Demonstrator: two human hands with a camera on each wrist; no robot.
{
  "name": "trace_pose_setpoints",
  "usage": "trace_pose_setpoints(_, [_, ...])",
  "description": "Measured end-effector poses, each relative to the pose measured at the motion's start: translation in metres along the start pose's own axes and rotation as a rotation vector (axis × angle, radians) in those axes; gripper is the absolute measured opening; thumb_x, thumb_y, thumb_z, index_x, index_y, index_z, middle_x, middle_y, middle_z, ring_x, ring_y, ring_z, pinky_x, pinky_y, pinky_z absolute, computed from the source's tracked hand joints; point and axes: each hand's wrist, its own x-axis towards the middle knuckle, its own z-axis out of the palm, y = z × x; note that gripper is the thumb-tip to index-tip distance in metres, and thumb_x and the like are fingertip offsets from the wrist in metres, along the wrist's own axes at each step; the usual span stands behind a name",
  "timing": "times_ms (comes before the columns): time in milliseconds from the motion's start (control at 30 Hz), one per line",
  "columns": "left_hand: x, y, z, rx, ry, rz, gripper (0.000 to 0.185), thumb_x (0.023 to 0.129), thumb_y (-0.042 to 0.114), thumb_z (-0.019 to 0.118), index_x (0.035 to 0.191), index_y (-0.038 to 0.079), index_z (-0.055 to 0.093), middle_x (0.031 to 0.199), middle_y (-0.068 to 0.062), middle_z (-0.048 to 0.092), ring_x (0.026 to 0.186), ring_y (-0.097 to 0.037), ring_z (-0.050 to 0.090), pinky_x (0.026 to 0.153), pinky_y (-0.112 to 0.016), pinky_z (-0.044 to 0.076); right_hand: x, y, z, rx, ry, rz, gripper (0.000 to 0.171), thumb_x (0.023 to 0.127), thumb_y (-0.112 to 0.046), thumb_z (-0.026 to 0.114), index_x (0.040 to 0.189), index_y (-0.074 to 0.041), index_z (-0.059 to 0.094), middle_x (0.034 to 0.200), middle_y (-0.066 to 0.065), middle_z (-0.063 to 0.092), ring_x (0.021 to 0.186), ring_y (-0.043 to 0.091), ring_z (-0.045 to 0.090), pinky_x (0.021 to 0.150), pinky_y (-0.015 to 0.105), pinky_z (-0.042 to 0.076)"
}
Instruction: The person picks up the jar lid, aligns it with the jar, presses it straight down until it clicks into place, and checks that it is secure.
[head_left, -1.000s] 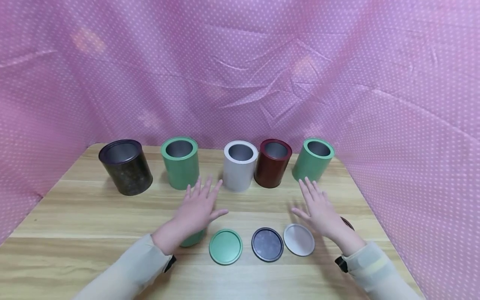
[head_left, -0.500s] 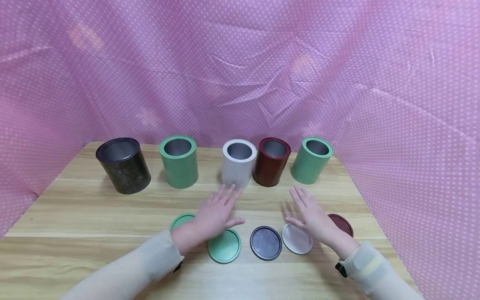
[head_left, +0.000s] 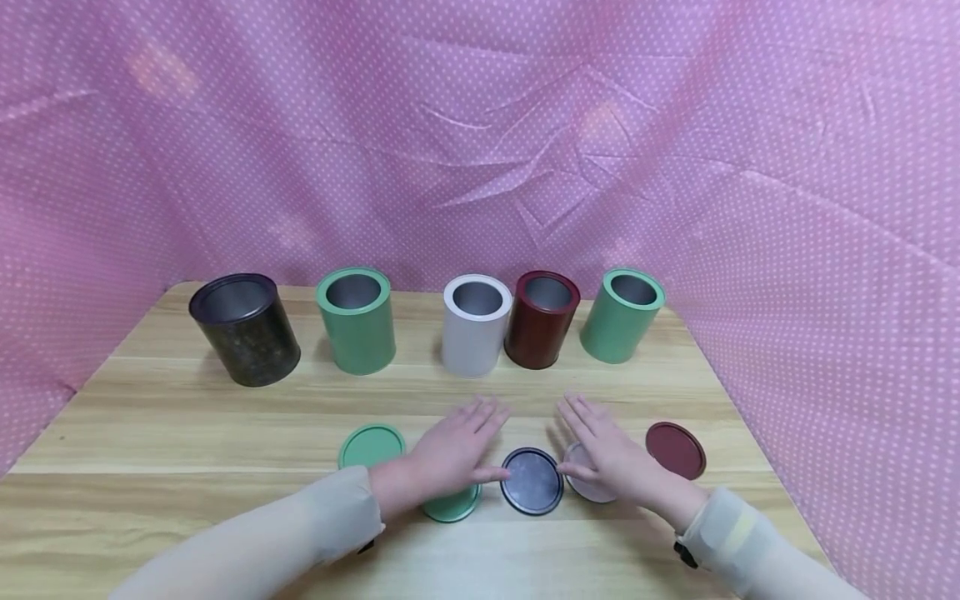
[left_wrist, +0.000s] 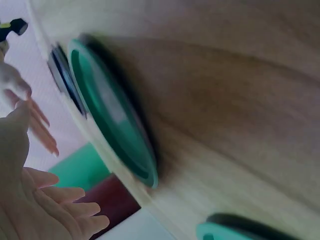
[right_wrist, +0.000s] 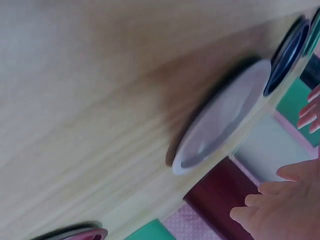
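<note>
Both hands are hovering flat, fingers straight, holding nothing: left hand (head_left: 450, 446) over the round green metal lid (head_left: 451, 503), right hand (head_left: 607, 454) over the round white metal lid (head_left: 588, 492). Next likely calls for pinching a lid rim.

We see our left hand (head_left: 451, 448) flat with fingers straight, hovering over a round green metal lid (head_left: 451, 503) just left of the round dark blue metal lid (head_left: 532, 481). Our right hand (head_left: 606, 451), fingers also straight, covers a round silver lid (head_left: 587, 487) just right of the dark blue lid. Another green lid (head_left: 371, 446) lies farther left of it, a maroon lid (head_left: 676, 450) farther right. Five open tins stand behind on the wooden table (head_left: 180, 417).
</note>
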Motion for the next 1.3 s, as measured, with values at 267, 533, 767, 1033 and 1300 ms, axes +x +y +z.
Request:
trace_pose_setpoints(267, [0.003, 0.01, 0.008, 0.022, -0.103, -0.001, 0.083, 0.088, 0.063, 0.055, 0.152, 0.014, 0.032, 0.154, -0.014, 0.035, 0.143, -0.035, 0.032, 0.115, -0.05, 0.032, -0.004, -0.012, 0.008, 0.019, -0.098, -0.003, 0.083, 0.088, -0.042, 0.066, 0.145, 0.008, 0.033, 0.15, 0.029, 0.034, 0.138, 0.047, 0.032, 0.108, 0.061, 0.034])
trace_pose_setpoints(533, [0.006, 0.01, 0.009, 0.021, -0.15, -0.014, 0.087, 0.086, 0.067, 0.054, 0.153, 0.016, 0.03, 0.157, -0.012, 0.03, 0.144, -0.035, 0.029, 0.115, -0.05, 0.031, -0.005, -0.018, 0.008, 0.06, -0.188, 0.029, 0.084, 0.088, -0.046, 0.065, 0.148, 0.003, 0.032, 0.154, 0.025, 0.029, 0.142, 0.043, 0.028, 0.113, 0.057, 0.03])
trace_pose_setpoints(767, [0.007, 0.006, 0.007, -0.001, -0.199, -0.034, 0.09, 0.084, 0.068, 0.056, 0.152, 0.015, 0.031, 0.158, -0.014, 0.028, 0.145, -0.034, 0.027, 0.116, -0.05, 0.028, -0.004, -0.017, 0.01, 0.093, -0.223, 0.039, 0.083, 0.089, -0.05, 0.063, 0.148, 0.0, 0.034, 0.155, 0.024, 0.029, 0.143, 0.041, 0.027, 0.113, 0.055, 0.031])
trace_pose_setpoints(1033, [0.005, 0.006, 0.012, 0.002, -0.249, -0.04, 0.092, 0.082, 0.07, 0.057, 0.152, 0.017, 0.031, 0.158, -0.014, 0.027, 0.145, -0.036, 0.025, 0.116, -0.051, 0.029, -0.003, -0.015, 0.015, 0.135, -0.247, 0.043, 0.089, 0.084, -0.051, 0.068, 0.148, 0.0, 0.033, 0.154, 0.024, 0.029, 0.143, 0.041, 0.027, 0.113, 0.055, 0.03])
trace_pose_setpoints(1300, [0.003, 0.007, 0.011, -0.001, -0.259, -0.044, 0.092, 0.079, 0.07, 0.061, 0.15, 0.016, 0.036, 0.158, -0.014, 0.027, 0.145, -0.037, 0.025, 0.115, -0.052, 0.029, -0.003, -0.018, 0.016, 0.172, -0.284, 0.042, 0.095, 0.082, -0.056, 0.069, 0.149, 0.0, 0.031, 0.155, 0.023, 0.029, 0.143, 0.04, 0.027, 0.113, 0.054, 0.03])
